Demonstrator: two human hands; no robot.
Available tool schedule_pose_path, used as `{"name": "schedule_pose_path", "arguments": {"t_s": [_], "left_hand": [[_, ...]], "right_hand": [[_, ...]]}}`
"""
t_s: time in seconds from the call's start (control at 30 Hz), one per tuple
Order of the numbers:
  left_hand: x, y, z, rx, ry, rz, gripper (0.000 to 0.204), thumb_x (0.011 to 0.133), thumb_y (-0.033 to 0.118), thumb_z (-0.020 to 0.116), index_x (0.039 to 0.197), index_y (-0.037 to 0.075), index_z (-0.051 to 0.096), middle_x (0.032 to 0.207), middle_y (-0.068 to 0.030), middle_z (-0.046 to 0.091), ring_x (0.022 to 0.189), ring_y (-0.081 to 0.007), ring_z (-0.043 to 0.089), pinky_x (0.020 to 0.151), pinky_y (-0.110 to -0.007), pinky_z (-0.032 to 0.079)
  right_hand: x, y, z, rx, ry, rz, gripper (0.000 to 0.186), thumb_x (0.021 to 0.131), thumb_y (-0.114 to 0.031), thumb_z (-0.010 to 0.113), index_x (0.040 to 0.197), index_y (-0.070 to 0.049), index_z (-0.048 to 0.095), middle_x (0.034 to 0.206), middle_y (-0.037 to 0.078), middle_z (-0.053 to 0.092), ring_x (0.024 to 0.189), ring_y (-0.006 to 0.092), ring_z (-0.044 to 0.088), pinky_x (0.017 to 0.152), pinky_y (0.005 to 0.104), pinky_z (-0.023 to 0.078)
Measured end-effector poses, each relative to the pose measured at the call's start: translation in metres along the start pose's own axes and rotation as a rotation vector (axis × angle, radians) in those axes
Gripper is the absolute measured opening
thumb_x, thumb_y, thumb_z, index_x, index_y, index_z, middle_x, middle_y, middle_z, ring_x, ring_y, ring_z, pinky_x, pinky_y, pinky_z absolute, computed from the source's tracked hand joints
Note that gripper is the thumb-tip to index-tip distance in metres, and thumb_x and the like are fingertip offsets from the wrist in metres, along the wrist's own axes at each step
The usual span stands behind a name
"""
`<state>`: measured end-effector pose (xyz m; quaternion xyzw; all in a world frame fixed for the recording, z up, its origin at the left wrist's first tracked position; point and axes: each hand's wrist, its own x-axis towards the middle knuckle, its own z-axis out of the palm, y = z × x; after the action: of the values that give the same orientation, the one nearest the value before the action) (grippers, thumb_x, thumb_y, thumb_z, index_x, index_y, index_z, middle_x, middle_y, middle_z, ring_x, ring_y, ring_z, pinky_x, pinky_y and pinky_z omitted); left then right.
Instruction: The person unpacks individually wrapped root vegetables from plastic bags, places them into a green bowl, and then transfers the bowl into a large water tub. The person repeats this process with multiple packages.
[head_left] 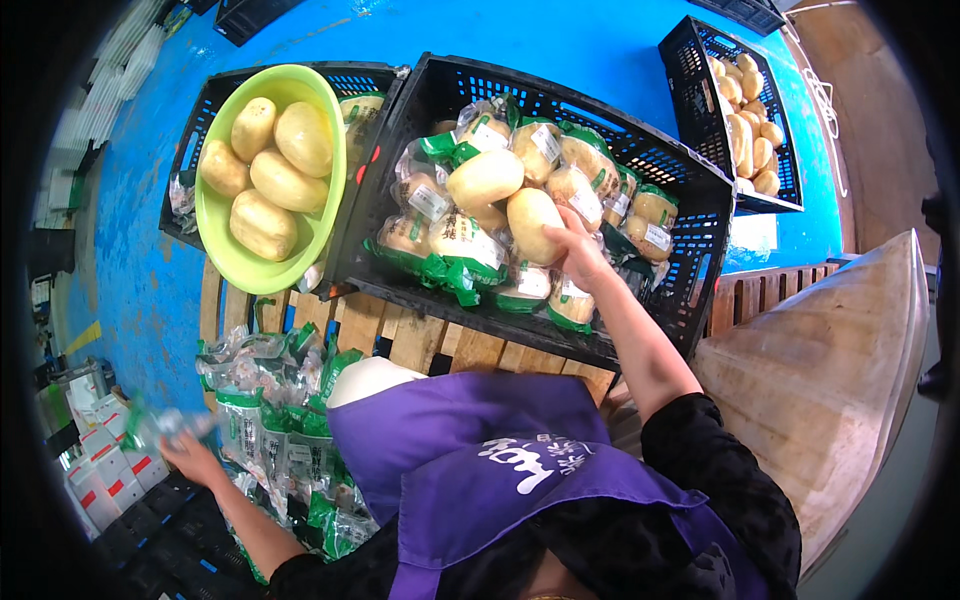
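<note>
My right hand (575, 250) grips a pale oval tuber (535, 218) over a black crate (690, 262) of bagged tubers, where another loose one (485, 178) lies on top. My left hand (187, 455) is out at the lower left, fingers round a blurred green-and-clear plastic bag (155, 427). To the crate's left, a lime-green oval bowl (215, 255) holds several tubers (262, 225) and rests on a second black crate (185, 165). A pile of green-and-clear printed plastic packaging (275, 430) lies beside my purple apron (450, 420).
A black crate (690, 55) of loose tubers stands at upper right on the blue floor (630, 70). A wooden pallet (405, 335) is beneath the near crates. A large pale angled panel (810, 380) borders the right. White boxes (110, 445) and black crates (150, 535) are at lower left.
</note>
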<state>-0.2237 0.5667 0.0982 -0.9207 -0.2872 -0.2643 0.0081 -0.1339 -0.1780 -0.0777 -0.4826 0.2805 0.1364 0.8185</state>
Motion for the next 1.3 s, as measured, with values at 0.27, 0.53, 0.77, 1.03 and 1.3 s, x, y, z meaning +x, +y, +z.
{"name": "schedule_pose_path", "arguments": {"t_s": [0.27, 0.53, 0.77, 1.03, 1.3], "left_hand": [[-0.026, 0.015, -0.046, 0.708, -0.345, -0.169, 0.061, 0.091, 0.035, 0.062, 0.14, 0.004, 0.042, 0.135, -0.0266, 0.05, 0.122, -0.0408, 0.05, 0.097, -0.049, 0.043], [-0.085, 0.469, -0.033, -1.034, -1.014, 0.349, 0.048, 0.094, 0.025, 0.062, 0.135, 0.004, 0.05, 0.107, -0.0044, 0.063, 0.088, -0.0105, 0.057, 0.078, -0.025, 0.047], [-0.181, 0.543, -0.002, -1.212, -1.735, 0.17, 0.055, 0.098, 0.053, 0.047, 0.131, 0.009, 0.052, 0.105, -0.0091, 0.062, 0.066, -0.0166, 0.065, 0.046, -0.026, 0.05], [-0.175, 0.556, 0.001, -1.385, -1.754, 0.16, 0.044, 0.101, 0.041, 0.046, 0.135, 0.012, 0.046, 0.122, -0.0093, 0.055, 0.104, -0.0229, 0.062, 0.066, -0.037, 0.061], [-0.173, 0.559, 0.007, -1.359, -1.964, -0.171, 0.056, 0.099, 0.05, 0.046, 0.131, 0.004, 0.047, 0.096, -0.0155, 0.065, 0.06, -0.0205, 0.066, 0.049, -0.028, 0.058]], "right_hand": [[-0.023, -0.022, -0.01, 0.812, -0.641, 0.425, 0.063, 0.093, -0.058, 0.044, 0.125, -0.005, 0.052, 0.076, 0.014, 0.054, 0.05, 0.0192, 0.047, 0.043, 0.0277, 0.038], [-0.034, -0.043, 0.03, 0.657, -0.754, 0.49, 0.069, 0.091, -0.066, 0.042, 0.121, -0.005, 0.053, 0.07, 0.01, 0.047, 0.045, 0.0117, 0.039, 0.037, 0.0205, 0.032], [-0.053, -0.073, 0.042, 0.071, -0.155, 0.029, 0.048, 0.1, -0.047, 0.043, 0.127, -0.009, 0.056, 0.106, 0.01, 0.065, 0.084, 0.0166, 0.065, 0.064, 0.0292, 0.053], [-0.048, -0.081, 0.032, -0.239, -0.133, -0.433, 0.057, 0.1, -0.047, 0.047, 0.135, -0.002, 0.052, 0.127, 0.011, 0.06, 0.114, 0.0173, 0.058, 0.097, 0.0323, 0.047], [-0.05, -0.096, 0.044, -0.377, -0.075, -0.677, 0.05, 0.098, -0.042, 0.054, 0.134, -0.007, 0.056, 0.123, 0.008, 0.061, 0.113, 0.018, 0.055, 0.1, 0.0312, 0.041]]}}
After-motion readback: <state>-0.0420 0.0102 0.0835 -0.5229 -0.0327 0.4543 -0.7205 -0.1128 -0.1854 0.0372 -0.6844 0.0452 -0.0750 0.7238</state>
